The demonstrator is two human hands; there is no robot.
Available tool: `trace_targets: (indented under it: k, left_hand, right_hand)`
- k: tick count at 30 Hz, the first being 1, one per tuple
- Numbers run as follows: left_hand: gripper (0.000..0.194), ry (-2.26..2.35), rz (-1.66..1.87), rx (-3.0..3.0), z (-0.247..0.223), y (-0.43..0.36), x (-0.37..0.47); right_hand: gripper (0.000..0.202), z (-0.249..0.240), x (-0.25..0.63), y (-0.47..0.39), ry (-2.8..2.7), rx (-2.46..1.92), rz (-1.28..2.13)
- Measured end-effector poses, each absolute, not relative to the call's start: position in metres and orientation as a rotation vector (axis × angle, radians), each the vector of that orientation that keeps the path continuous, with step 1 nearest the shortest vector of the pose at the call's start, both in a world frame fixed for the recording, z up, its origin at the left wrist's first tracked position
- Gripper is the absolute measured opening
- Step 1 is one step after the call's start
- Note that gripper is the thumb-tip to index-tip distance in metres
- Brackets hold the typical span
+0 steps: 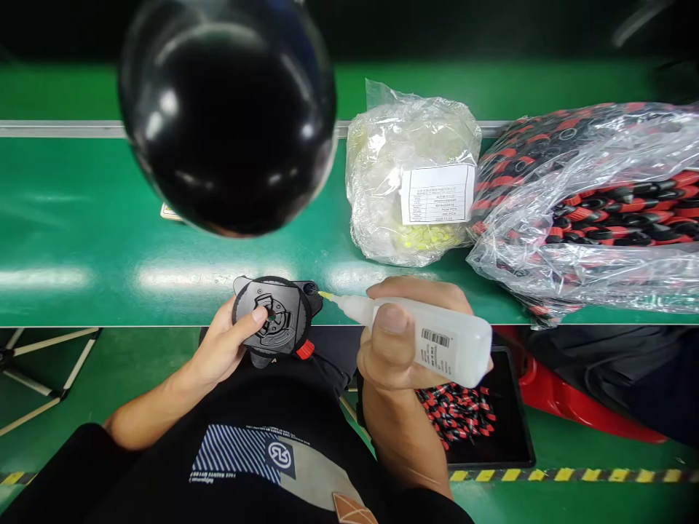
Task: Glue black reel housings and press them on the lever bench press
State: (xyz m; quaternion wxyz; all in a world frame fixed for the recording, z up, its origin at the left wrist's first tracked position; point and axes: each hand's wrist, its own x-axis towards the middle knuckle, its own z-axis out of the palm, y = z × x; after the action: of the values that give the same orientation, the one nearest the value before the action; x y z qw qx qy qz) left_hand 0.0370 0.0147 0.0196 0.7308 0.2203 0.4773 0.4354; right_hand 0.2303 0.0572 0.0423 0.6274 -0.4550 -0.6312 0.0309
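Note:
Near the front edge of the green table, my left hand point(226, 342) grips a black round plastic part point(289, 309) with ears at its rim and a recessed centre. My left thumb presses on its face, and the other fingers are hidden underneath. A red piece point(306, 349) shows at its lower right rim. My right hand point(390, 349) is closed around a translucent squeeze bottle point(456, 338) with a barcode label. The bottle lies nearly level, its thin yellowish tip pointing left at the hole in the part's right ear. Whether the tip touches cannot be told.
A clear bag point(376, 175) with yellowish contents and a white label point(438, 194) lies behind my right hand. Right of it sits a large open bag of red-and-black pieces point(628, 218). A glossy black dome point(229, 124) hangs over the table. A black tray point(510, 437) holds similar small pieces, beside a red stool point(579, 400).

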Motion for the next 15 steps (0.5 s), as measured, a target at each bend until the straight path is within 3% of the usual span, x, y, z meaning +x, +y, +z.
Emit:
trace_targets:
  k: [15]
  left_hand:
    - [0.038,1.075,0.948,0.476,0.0193,0.0138,0.0367]
  right_hand:
    - [0.017,0.0406,0.2290,0.0548,-1.442,-1.124,0.033]
